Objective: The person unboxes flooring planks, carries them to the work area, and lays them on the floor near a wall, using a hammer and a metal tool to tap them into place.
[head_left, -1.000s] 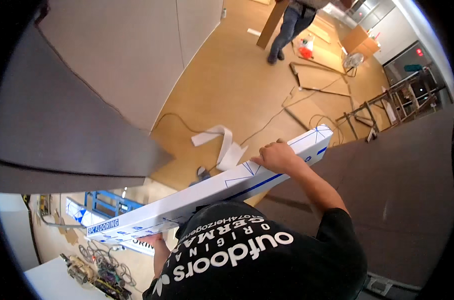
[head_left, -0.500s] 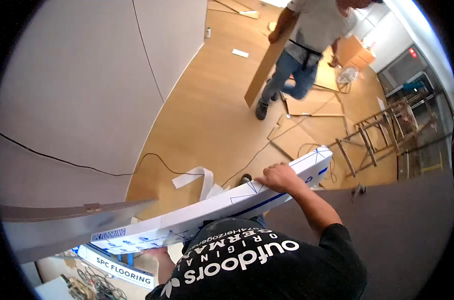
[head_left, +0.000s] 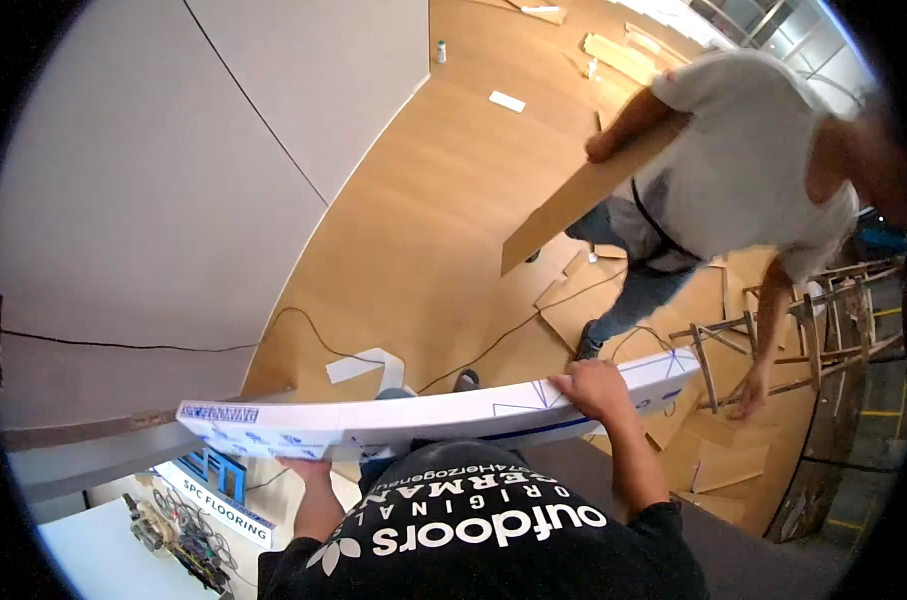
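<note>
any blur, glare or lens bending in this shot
Head view: the long white box looks bowed, likely fisheye bending; head view, right side: the co-worker's head is blurred; head view, upper right: brightest, partly washed out; head view, corners: black.

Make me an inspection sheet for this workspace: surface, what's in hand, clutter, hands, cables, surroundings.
Surface: light-brown, wood-look floor.
In hand: long white box with blue printing, held crosswise.
Clutter: bent white strip and small white rectangular piece on the floor; small white bottle with green cap near the pale grey wall.
Hands: right hand grips the box's upper edge; left hand at its lower edge, fingers partly hidden.
Cables: thin dark cable along the wall; tangled dark cables lower left.
Surroundings: co-worker in pale shirt holding long flat brown board; brown ladder-like frame at right.
</note>
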`<state>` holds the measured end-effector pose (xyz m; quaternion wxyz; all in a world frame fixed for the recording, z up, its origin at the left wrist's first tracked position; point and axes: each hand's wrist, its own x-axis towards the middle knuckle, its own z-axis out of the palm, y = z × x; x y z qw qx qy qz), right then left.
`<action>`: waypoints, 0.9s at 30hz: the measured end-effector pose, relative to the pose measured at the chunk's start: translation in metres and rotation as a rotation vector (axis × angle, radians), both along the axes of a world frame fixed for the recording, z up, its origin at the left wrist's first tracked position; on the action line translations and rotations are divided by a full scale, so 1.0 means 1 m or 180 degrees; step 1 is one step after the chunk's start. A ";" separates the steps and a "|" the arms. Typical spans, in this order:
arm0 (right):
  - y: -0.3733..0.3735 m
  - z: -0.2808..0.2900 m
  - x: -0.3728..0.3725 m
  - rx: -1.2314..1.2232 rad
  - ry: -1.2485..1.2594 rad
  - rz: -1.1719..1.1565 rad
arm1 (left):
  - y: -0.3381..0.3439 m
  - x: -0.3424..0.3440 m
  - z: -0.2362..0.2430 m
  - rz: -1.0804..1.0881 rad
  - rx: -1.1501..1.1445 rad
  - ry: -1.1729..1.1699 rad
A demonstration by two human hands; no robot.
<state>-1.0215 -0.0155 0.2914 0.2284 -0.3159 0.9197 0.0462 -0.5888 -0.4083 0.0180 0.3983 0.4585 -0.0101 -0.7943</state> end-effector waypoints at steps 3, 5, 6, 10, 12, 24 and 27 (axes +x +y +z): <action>-0.015 -0.007 -0.006 0.0037 -0.0293 -0.0379 | -0.059 -0.029 -0.016 -0.0319 -0.0274 -0.0238; -0.009 -0.010 -0.003 0.0229 -0.0397 -0.0582 | -0.082 -0.068 -0.009 -0.0530 -0.0100 -0.0201; -0.005 -0.011 -0.004 0.0343 -0.0447 -0.0786 | -0.093 -0.091 -0.007 -0.0573 -0.0048 -0.0164; -0.019 -0.016 0.009 0.0050 -0.0300 -0.1330 | -0.141 -0.139 -0.029 -0.1049 -0.0006 0.0146; -0.039 -0.003 0.005 0.0085 -0.0257 -0.1564 | -0.168 -0.193 -0.039 -0.1209 0.0248 -0.0348; -0.146 0.027 -0.010 0.0198 0.0134 -0.2646 | -0.315 -0.490 -0.061 -0.2453 0.0349 0.0501; -0.171 0.030 -0.041 -0.0001 0.0461 -0.3058 | -0.326 -0.623 -0.027 -0.3059 0.0293 0.0554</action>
